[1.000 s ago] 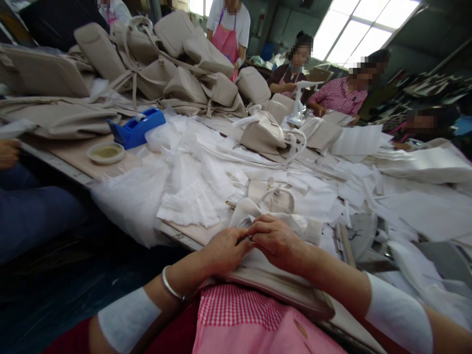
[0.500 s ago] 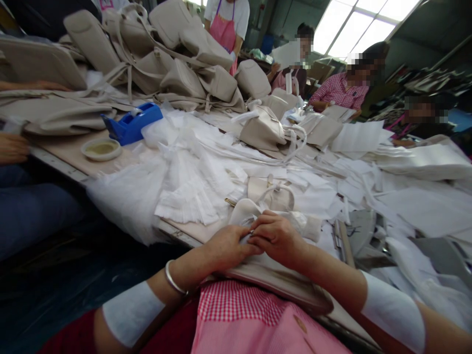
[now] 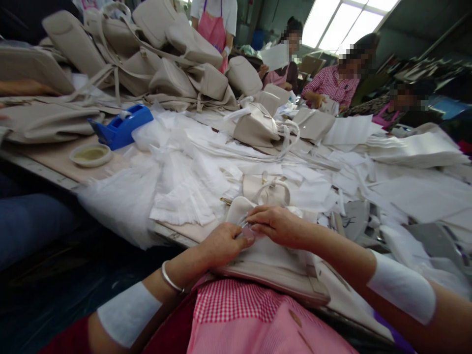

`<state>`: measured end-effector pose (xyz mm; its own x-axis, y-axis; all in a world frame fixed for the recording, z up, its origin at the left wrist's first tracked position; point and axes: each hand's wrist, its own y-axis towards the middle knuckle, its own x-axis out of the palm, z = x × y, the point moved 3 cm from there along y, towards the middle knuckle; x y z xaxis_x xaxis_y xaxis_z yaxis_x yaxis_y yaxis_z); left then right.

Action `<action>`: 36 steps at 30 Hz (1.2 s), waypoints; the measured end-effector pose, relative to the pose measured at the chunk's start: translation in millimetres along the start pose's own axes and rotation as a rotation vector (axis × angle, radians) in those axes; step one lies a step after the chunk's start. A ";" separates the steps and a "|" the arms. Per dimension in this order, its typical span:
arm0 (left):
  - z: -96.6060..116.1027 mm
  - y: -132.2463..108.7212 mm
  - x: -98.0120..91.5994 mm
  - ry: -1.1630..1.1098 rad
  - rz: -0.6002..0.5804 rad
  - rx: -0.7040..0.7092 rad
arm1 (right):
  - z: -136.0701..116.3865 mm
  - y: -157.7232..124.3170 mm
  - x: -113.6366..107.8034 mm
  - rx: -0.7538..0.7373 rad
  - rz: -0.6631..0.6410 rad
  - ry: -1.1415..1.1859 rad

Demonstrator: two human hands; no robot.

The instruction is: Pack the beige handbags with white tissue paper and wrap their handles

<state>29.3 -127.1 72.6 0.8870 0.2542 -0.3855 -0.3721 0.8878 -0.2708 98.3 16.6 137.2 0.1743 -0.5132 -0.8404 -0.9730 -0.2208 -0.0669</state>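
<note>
A beige handbag (image 3: pixel 280 282) lies at the table edge against my apron, its pale flap (image 3: pixel 238 209) standing up behind my hands. My left hand (image 3: pixel 224 243) is closed, thumb and forefinger pinching a small piece of shiny, see-through wrapping (image 3: pixel 248 231) on the bag. From the other side my right hand (image 3: pixel 278 226) bends over the same spot, fingertips pressed together on the wrapping. What lies under the fingers is hidden. Just beyond them sits a beige piece with a looped handle (image 3: pixel 275 191).
White tissue sheets (image 3: pixel 188 172) cover the table ahead. A blue tape dispenser (image 3: pixel 123 125) and a shallow dish (image 3: pixel 90 155) stand left. Beige bags (image 3: pixel 136 73) are heaped behind. Scraps and grey pieces (image 3: pixel 356 219) lie right. Several people work around the table.
My hands have drawn slightly apart, and the right fingers have straightened, showing the see-through wrapping between them. The view has shifted a little. A co-worker's hand at far left has moved mostly out of sight.
</note>
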 end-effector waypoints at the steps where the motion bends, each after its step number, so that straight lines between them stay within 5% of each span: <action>1: -0.2 0.0 0.5 -0.011 -0.004 0.000 | 2.0 0.1 0.6 -0.006 -0.041 0.011; 8: -4.0 0.2 4.7 0.009 -0.017 0.019 | 2.1 4.9 2.0 0.031 -0.172 0.054; 18: -6.8 -0.7 7.5 0.029 -0.020 0.077 | 14.9 0.5 7.1 0.080 -0.147 0.372; 24: -7.3 -1.8 8.7 0.049 -0.033 0.058 | 14.9 -1.6 21.1 0.302 -0.011 0.327; 28: -7.4 -1.0 9.6 0.091 -0.053 0.069 | 7.4 -5.6 25.4 0.271 0.068 0.244; 36: -9.1 -0.9 10.4 0.153 -0.061 0.114 | -4.4 0.5 3.5 0.060 -0.250 0.176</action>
<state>36.4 -128.8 60.9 0.8519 0.1450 -0.5032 -0.2779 0.9396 -0.1997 99.0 11.0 136.6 0.4277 -0.5859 -0.6884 -0.9030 -0.3119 -0.2955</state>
